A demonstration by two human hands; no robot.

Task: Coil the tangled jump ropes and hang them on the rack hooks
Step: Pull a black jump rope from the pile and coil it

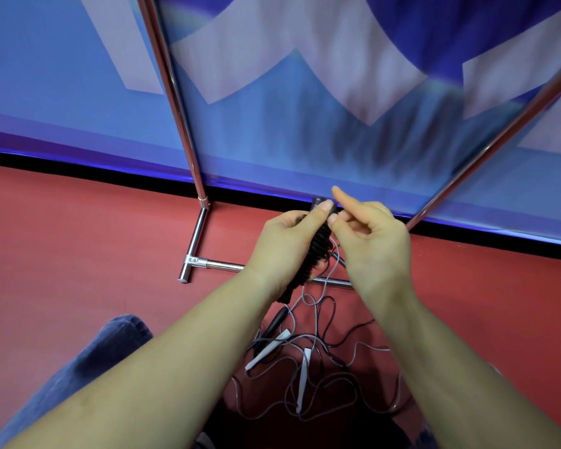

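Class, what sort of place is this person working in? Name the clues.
Probably a sports hall or gym: a red floor, a blue printed banner along the wall, a metal rack, and tangled jump ropes on the floor.

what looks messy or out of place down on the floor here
The jump ropes lie in one knotted tangle on the red floor, cords looping over each other, white handles askew. Both hands hold a black ribbed handle.
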